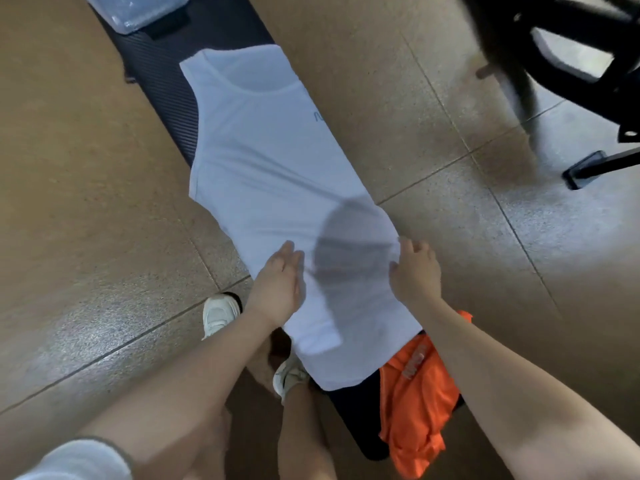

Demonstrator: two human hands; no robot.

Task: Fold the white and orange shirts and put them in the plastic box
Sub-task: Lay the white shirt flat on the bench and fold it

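Nearest the camera: a crumpled bright orange shirt (419,407) of thin shiny fabric lies bunched at the near end of a long black padded bench (156,64), partly hanging over the bench's right edge. Its upper edge is tucked under the hem of the white shirt.

Two white sneakers (220,315) on the person's feet stand on the tan tiled floor (69,168) just left of the bench.

Left hand (277,282): palm down, flat on the left side of the white shirt's lower half, fingers straight and held together, tips pointing away from the camera. No fabric gathered under it.

Right hand (415,271): at the right edge of the same garment, fingers bent, with the fingertips on the cloth's edge where small folds radiate from them. Appears to pinch the edge; the thumb's contact is not clearly visible.

White sleeveless shirt (270,161), thin smooth fabric, lies lengthwise on the bench, neckline at the far end, hem at the near end. Small pale logo near its right chest. A rounded shadow falls on the cloth between the hands.

Far end of bench: clear plastic box (135,12), only partly in frame. Upper right: black metal equipment frame (571,46) standing on the floor, blurred.
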